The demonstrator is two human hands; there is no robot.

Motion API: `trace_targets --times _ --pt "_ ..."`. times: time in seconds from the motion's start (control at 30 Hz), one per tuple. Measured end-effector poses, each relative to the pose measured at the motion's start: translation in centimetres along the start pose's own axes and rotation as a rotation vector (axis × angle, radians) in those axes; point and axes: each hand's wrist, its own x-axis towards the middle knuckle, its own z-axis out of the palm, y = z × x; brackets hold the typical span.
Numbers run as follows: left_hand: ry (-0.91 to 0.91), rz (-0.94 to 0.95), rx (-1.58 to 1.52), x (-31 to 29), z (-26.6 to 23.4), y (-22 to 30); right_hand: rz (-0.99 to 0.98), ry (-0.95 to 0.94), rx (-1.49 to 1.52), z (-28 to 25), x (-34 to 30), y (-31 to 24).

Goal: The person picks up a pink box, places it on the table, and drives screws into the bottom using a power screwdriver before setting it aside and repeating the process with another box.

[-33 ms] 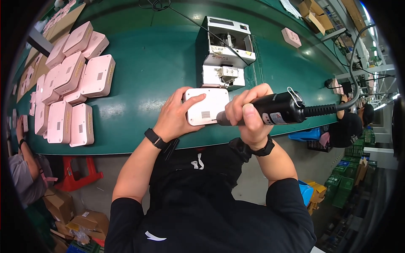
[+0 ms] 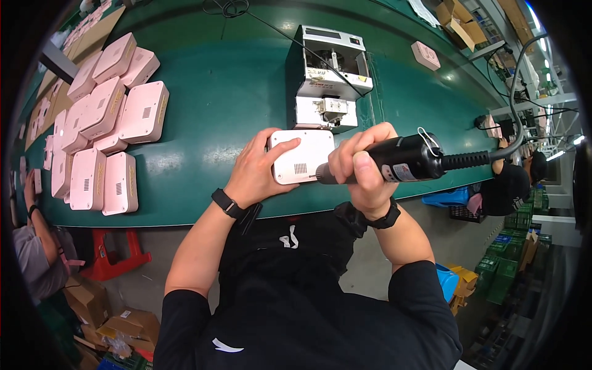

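A pale pink plastic housing point(image 2: 311, 152) lies flat on the green table, its slotted, screw-holed face up. My left hand point(image 2: 254, 166) grips its left side, thumb across the top and fingers round the edge. Wrapped round a black electric screwdriver point(image 2: 407, 161), my right hand point(image 2: 365, 165) holds the tool nearly level. Its tip reaches the near right part of the housing; whether it sits in a screw hole cannot be made out. Just beyond the housing stands a black and silver screw feeder point(image 2: 333, 74).
Several similar pink housings point(image 2: 102, 111) are piled at the left, and one small pink box point(image 2: 425, 55) sits at the far right. The screwdriver's cable point(image 2: 518, 117) runs up to the right. Another person's arm point(image 2: 38, 216) shows at the left edge, and another person point(image 2: 509, 185) at the right.
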Motion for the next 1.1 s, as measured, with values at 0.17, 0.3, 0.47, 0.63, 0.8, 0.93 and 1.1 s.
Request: trace_targets --times 0.17,0.3,0.47,0.63,0.8,0.93,1.1 --pt "-0.036 -0.009 -0.017 -0.6 0.3 0.4 0.001 0.061 -0.016 -0.3 1.2 -0.8" --pt "-0.078 -0.002 -0.019 -0.4 0.7 1.3 -0.129 0.147 -0.003 -1.8 4.6 -2.4" --pt "-0.101 0.002 -0.019 0.3 1.4 1.6 -0.226 0.2 -0.147 -2.5 8.4 -1.3" --pt "-0.091 -0.014 -0.012 0.7 1.6 1.7 -0.146 0.176 -0.235 -2.1 8.5 -1.2" --pt "-0.065 -0.002 -0.045 0.6 2.0 1.2 -0.044 0.132 -0.078 -1.3 4.9 -2.2" --pt "-0.043 0.027 -0.039 0.8 1.9 1.1 -0.039 0.014 0.102 0.5 2.1 -3.4" --pt "-0.025 0.03 -0.047 0.7 2.2 1.1 -0.022 -0.133 0.065 1.1 0.9 -3.0"
